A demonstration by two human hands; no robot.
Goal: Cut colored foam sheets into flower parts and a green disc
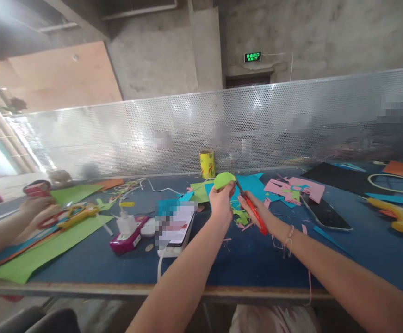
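Note:
My left hand (pixel 221 200) pinches a small piece of bright green paper (pixel 224 179) above the middle of the table. In my right hand (pixel 258 210) is a pair of red-handled scissors (pixel 255 213), its blades reaching up to the right edge of the green paper. Whether the blades are parted I cannot tell. Beneath my hands lie green paper scraps (pixel 242 217) and thin pink strips. Blue paper (pixel 251 184) lies just behind them, and pink cut paper (pixel 307 187) sits to the right.
A yellow can-shaped container (pixel 207 164) stands near the perforated metal screen (pixel 173 134). Left are a purple power strip (pixel 128 238), a phone (pixel 182 226) and another person's hand (pixel 36 212). Right are a dark-screened phone (pixel 328 213) and a yellow glue gun (pixel 395 215).

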